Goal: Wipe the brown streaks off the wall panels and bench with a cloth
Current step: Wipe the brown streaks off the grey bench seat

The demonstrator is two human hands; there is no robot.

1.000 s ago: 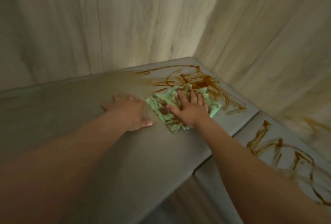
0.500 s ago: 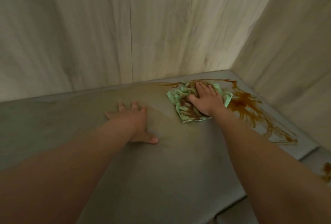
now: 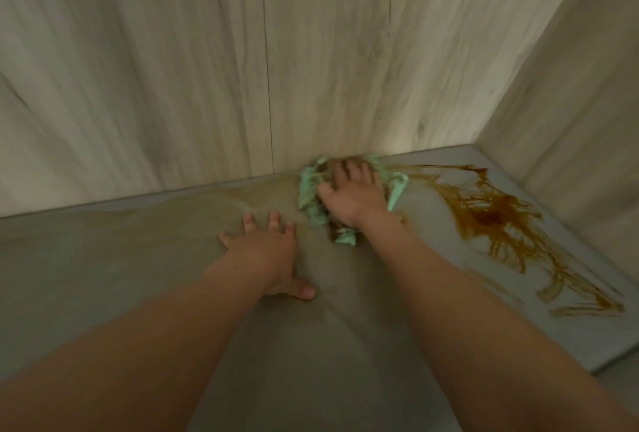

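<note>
Grey bench (image 3: 155, 259), three wall panels (image 3: 345, 51), one green cloth (image 3: 310, 189) under flat right grip (image 3: 352, 195), left grip (image 3: 266, 252) splayed, brown streaks (image 3: 491, 217)

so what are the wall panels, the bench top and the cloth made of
Wall panels: look like pale wood or wood-effect laminate, matte; streaky grain, knots and a straight vertical seam.
Bench: smooth grey surface, perhaps vinyl or leather-like padding, slight sheen; cannot tell for sure.
Cloth: soft mint-green fabric, likely microfibre or cotton; it bunches into folds and is stained brown.
</note>
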